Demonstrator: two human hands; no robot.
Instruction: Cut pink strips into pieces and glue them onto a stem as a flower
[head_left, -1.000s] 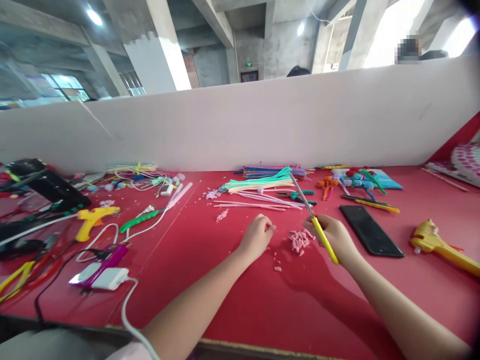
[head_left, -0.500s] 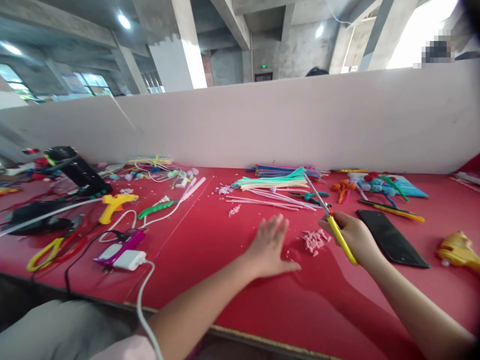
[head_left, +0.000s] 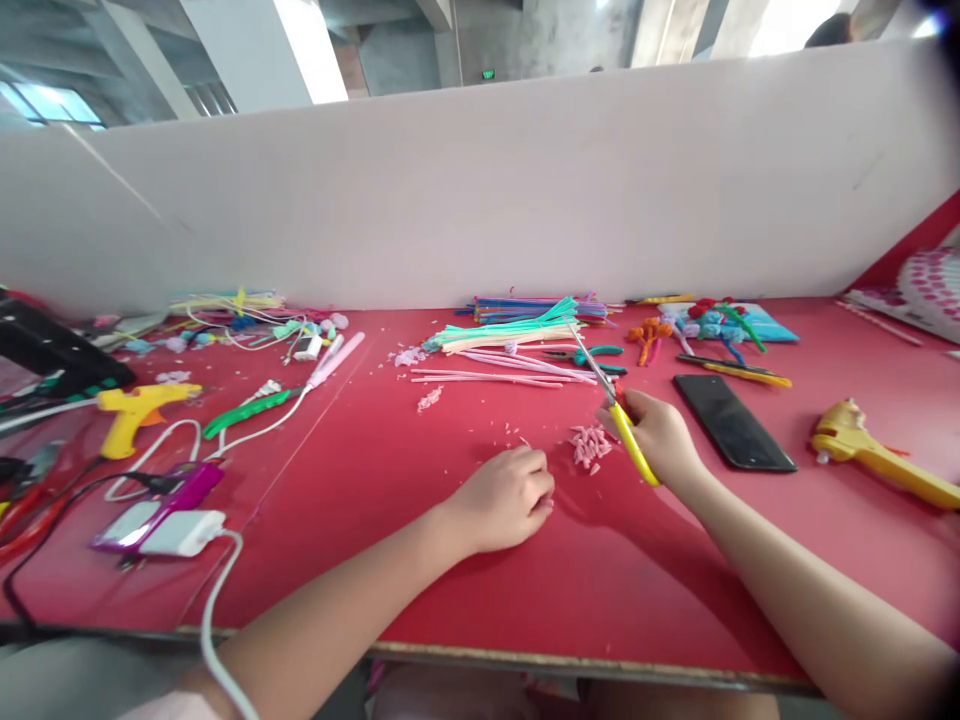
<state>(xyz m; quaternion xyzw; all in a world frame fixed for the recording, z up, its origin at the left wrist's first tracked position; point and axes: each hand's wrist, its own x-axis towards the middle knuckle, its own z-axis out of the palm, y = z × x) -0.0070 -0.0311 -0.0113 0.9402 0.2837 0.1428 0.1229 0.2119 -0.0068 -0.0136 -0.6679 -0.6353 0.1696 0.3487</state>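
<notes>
My right hand [head_left: 660, 435] is wrapped round yellow-handled scissors [head_left: 634, 447], whose metal blades slant up and left over the table. Just left of that hand lies a heap of short pink pieces [head_left: 589, 446], clippings of pipe cleaner by their look. My left hand [head_left: 501, 500] rests on the red tabletop with its fingers curled under, so anything inside them is hidden. A few pink crumbs lie by its knuckles. Beyond both hands are long pink pipe cleaners [head_left: 487, 378] and a bundle of mint-green and cream ones [head_left: 517, 328].
To the right are a black phone [head_left: 731, 420], a yellow glue gun [head_left: 855, 440] and a cutter knife [head_left: 742, 372]. Teal-handled pliers [head_left: 600, 352] lie behind the scissors. A second glue gun [head_left: 135, 412], a purple power strip [head_left: 184, 500] and cables fill the left. A white partition [head_left: 480, 200] closes the back.
My left hand has gone from spread fingers to curled ones on the table. My right hand keeps hold of the scissors. The view has tilted down and shifted right.
</notes>
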